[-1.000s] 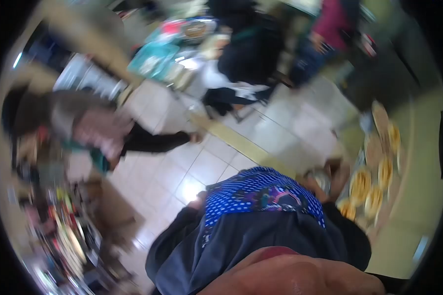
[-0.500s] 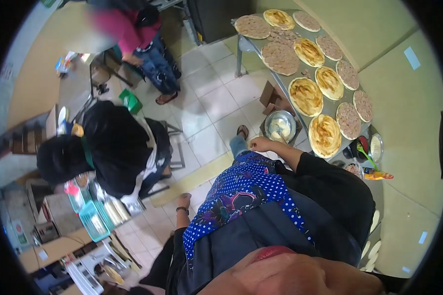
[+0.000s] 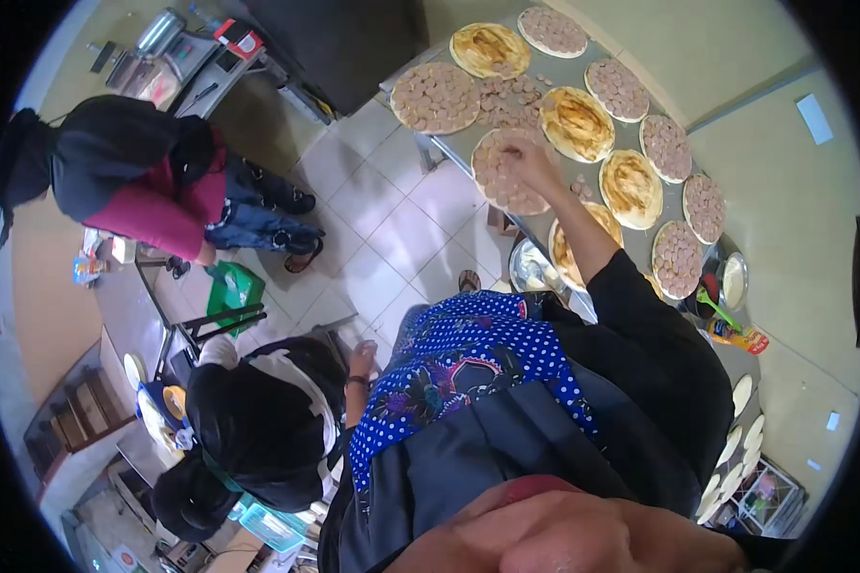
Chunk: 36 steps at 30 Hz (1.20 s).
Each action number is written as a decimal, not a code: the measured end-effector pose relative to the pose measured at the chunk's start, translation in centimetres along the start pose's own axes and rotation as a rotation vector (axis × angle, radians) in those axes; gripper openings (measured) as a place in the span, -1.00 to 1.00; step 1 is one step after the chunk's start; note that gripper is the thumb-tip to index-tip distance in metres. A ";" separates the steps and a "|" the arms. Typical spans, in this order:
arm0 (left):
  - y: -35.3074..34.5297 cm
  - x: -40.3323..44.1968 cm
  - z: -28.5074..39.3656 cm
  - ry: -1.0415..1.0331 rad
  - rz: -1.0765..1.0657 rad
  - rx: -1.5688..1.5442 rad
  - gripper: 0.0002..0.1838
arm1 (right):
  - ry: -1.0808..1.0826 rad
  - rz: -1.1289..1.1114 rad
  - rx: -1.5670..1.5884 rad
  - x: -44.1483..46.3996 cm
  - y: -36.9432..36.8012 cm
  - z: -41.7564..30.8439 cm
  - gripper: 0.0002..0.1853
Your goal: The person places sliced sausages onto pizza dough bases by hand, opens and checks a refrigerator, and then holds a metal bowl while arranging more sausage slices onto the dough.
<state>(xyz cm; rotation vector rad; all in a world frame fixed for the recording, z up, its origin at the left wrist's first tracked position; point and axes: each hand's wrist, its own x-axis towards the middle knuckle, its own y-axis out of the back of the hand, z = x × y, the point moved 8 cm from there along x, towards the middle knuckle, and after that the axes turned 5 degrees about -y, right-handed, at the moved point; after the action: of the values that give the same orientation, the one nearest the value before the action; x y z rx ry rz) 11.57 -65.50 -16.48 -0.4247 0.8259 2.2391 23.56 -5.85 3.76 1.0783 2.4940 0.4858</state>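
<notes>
My right hand [image 3: 524, 159] reaches over a round dough base covered with sausage slices [image 3: 497, 183] on the metal table. Its fingers are drawn together and touch the topping; what they hold, if anything, is hidden. Just beyond it, loose sausage slices [image 3: 508, 99] lie in a heap between the bases. Beside my forearm is a base spread with orange-yellow sauce [image 3: 577, 124], and another sauced base [image 3: 566, 260] is partly under the arm. My left hand [image 3: 361, 361], with a dark band at the wrist, hangs low at my side, loosely open and holding nothing visible.
The table [image 3: 583, 69] carries several more topped and sauced bases. A metal bowl of white paste [image 3: 535, 265] stands below its near edge. A co-worker in black [image 3: 268, 420] is close on my left; another in maroon [image 3: 153, 205] bends by a green basket [image 3: 235, 294].
My right hand has risen from beside the bowl onto the sausage-covered base. I am closer to the table. The maroon-sleeved co-worker has turned and bent toward the green basket.
</notes>
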 end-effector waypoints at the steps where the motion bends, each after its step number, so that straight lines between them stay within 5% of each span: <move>1: 0.5 1.8 0.6 0.014 0.010 -0.021 -0.74 | -0.004 0.008 0.002 2.2 0.5 0.8 -0.77; 4: 1.9 7.7 0.0 0.036 -0.044 -0.080 -0.73 | 0.196 0.175 -0.133 7.5 2.2 2.1 -0.79; 7: 2.9 13.1 -3.4 0.081 -0.188 -0.175 -0.68 | 0.120 0.150 -0.178 11.4 1.1 2.7 -0.79; 9: 3.2 17.9 -5.2 0.179 -0.348 0.255 -0.67 | 0.070 0.201 -0.227 13.3 0.2 2.8 -0.78; 16: 11.7 36.4 5.6 -0.320 -0.371 0.468 -0.74 | -0.202 0.420 -0.324 16.9 -1.6 5.3 -0.72; 18: 12.9 43.5 9.6 -0.476 -0.340 0.806 -0.73 | -0.255 0.379 -0.294 16.9 -1.6 4.0 -0.75; 21: 17.2 49.2 17.6 -0.322 -0.349 0.531 -0.73 | -0.299 0.402 -0.256 17.4 -1.6 4.8 -0.76; 24: 18.2 54.1 23.9 -0.260 -0.305 0.607 -0.67 | -0.309 0.474 -0.237 16.6 -1.2 4.7 -0.80; 27: 16.7 61.6 23.1 -0.283 -0.436 0.630 -0.59 | -0.252 0.581 -0.315 15.8 -1.0 4.3 -0.79; 28: 15.1 59.6 27.7 -0.230 -0.558 0.685 -0.53 | -0.270 0.594 -0.303 15.6 -1.1 4.5 -0.79; 31: 11.7 61.8 31.4 -0.254 -0.641 0.851 -0.55 | -0.284 0.639 0.066 15.7 0.4 5.2 -0.75; 32: 10.0 63.1 32.3 -0.417 -0.684 0.873 -0.59 | -0.403 0.615 0.371 15.5 0.3 6.8 -0.74; 34: 7.6 64.1 35.0 -0.413 -0.738 0.847 -0.59 | -0.506 0.547 0.827 15.0 -0.3 6.5 -0.74; 36: 4.1 65.3 38.2 -0.424 -0.802 0.802 -0.59 | -0.548 0.587 0.861 14.6 -0.1 6.1 -0.74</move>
<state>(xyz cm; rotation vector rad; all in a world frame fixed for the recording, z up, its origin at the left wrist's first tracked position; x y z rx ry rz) -39.32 -9.46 -19.48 0.1089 1.0017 1.0778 17.04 5.97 -4.55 1.9353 1.8416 -0.7429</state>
